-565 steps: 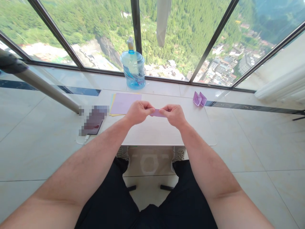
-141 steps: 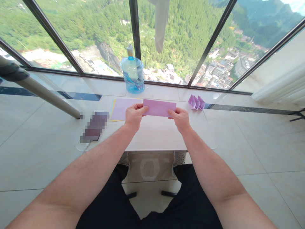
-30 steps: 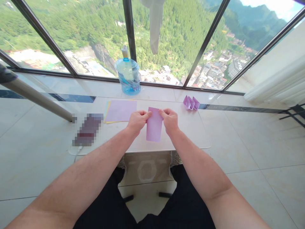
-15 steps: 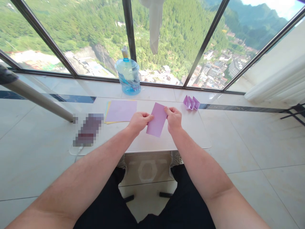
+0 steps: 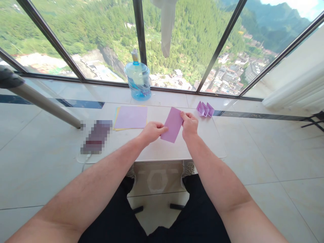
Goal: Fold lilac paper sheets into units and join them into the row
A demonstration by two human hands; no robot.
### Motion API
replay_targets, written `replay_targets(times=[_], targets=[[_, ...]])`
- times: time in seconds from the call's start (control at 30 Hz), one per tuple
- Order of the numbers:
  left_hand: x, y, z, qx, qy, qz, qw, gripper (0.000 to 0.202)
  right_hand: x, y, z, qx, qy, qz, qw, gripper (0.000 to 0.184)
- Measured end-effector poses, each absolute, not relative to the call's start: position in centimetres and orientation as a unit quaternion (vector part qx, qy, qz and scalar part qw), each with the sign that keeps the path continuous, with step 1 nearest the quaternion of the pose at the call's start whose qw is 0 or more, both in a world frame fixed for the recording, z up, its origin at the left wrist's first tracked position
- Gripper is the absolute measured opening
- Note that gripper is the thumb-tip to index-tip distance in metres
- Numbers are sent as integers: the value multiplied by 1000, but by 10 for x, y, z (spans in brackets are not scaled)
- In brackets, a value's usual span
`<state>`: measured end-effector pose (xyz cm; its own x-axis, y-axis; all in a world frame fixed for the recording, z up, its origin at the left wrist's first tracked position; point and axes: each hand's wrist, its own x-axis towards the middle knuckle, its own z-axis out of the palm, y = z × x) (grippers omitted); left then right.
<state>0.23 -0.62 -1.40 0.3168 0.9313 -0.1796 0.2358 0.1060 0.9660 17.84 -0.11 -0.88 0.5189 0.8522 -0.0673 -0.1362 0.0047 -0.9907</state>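
Between my two hands a purple sheet of paper (image 5: 172,125), a narrow rectangle, is held tilted above the white table (image 5: 157,153). My left hand (image 5: 153,131) pinches its lower left edge with the thumb on top. At the upper right corner my right hand (image 5: 189,125) grips it between thumb and fingers. Left of the hands lies a stack of coloured paper (image 5: 131,117), purple on top with yellow and pale blue edges showing. Beyond my right hand stands a folded purple paper piece (image 5: 205,109) with several pointed pockets.
A blue water jug (image 5: 138,81) stands behind the table by the window. A blurred-out flat object (image 5: 97,136) with a white cable lies at the table's left end. A grey pole (image 5: 50,104) slants in from the left. My legs are under the table's near edge.
Both hands have shifted slightly right and up with the purple paper, partly because the whole view moved a little. Both still grip the paper.
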Motion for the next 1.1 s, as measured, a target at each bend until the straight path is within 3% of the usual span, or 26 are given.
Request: replay_targets(times=[0.33,0.57,0.87,0.97,1.1], targets=[[0,-2,-6,583,503,264,581,18,196,4,-5,-580,-258,370,679,29],[-8,-3,-2,664,536,204,480,16,199,6,-5,-551,-214,371,716,25],[5,3,-5,624,591,351,372,73,177,2,-7,-510,-224,413,720,30],[7,2,-7,634,535,387,404,65,172,0,-6,-507,-230,429,711,33],[11,2,-10,582,504,416,484,39,164,-4,-8,-496,-243,450,701,36]])
